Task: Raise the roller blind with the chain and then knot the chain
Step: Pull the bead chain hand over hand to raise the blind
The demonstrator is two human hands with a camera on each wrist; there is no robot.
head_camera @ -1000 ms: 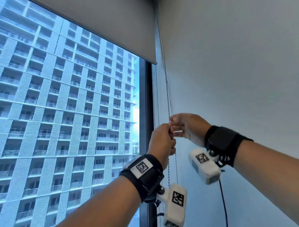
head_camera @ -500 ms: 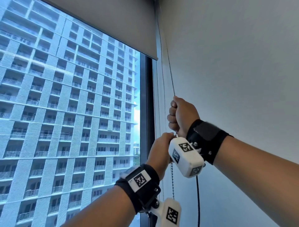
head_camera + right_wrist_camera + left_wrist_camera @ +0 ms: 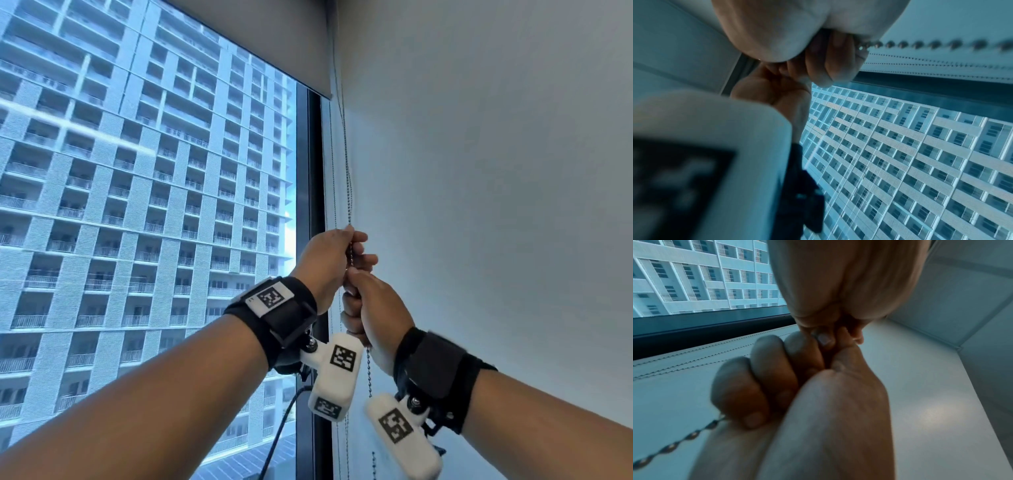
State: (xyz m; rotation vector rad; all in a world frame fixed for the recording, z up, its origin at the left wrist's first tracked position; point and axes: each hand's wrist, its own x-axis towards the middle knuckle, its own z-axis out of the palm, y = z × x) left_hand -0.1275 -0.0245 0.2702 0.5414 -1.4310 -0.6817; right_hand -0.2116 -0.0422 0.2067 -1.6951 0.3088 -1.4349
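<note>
The grey roller blind [image 3: 267, 37] is rolled high, its lower edge near the top of the window. Its beaded chain [image 3: 346, 171] hangs down along the wall corner. My left hand [image 3: 351, 248] grips the chain, fingers curled round it. Directly beneath, touching it, my right hand [image 3: 358, 301] holds the same chain in a fist. Below that fist the chain [image 3: 369, 370] drops free. In the left wrist view the right fist [image 3: 772, 382] has chain [image 3: 672, 447] leaving it at lower left. The right wrist view shows fingers [image 3: 830, 65] wrapped on the chain [image 3: 937, 44].
A dark window frame [image 3: 310, 205] stands just left of the chain. A plain white wall [image 3: 496, 205] fills the right side. More thin bead cords [image 3: 331, 164] hang beside the gripped one. A tower block shows through the glass [image 3: 137, 205]. A black cable [image 3: 284, 425] dangles below my left wrist.
The hands have swapped places on the chain: the right hand, higher half a second ago, has come down and the left now holds above it. The blind's lower edge sits higher in the frame.
</note>
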